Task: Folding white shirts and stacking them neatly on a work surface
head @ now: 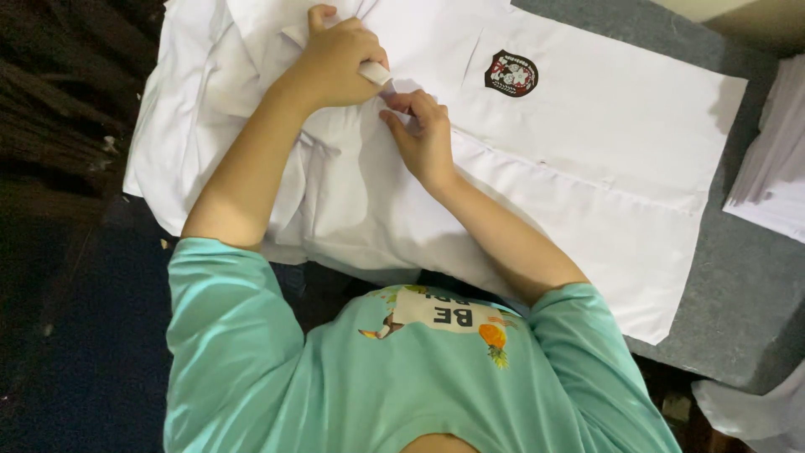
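Note:
A white shirt (587, 143) with a dark round badge (511, 73) on its chest pocket lies spread on a grey table (742, 294). My left hand (335, 59) is clenched near the shirt's top, and a folded white edge of the fabric sticks out of the fist. My right hand (423, 134) sits just below it and pinches the shirt cloth between thumb and fingertips. The two hands nearly touch. Both forearms reach out from the teal short sleeves at the bottom of the view.
A stack of white cloth (771, 151) lies at the table's right edge. More white cloth (755, 411) hangs at the bottom right. The left side of the view is dark floor and dark clutter (59, 101).

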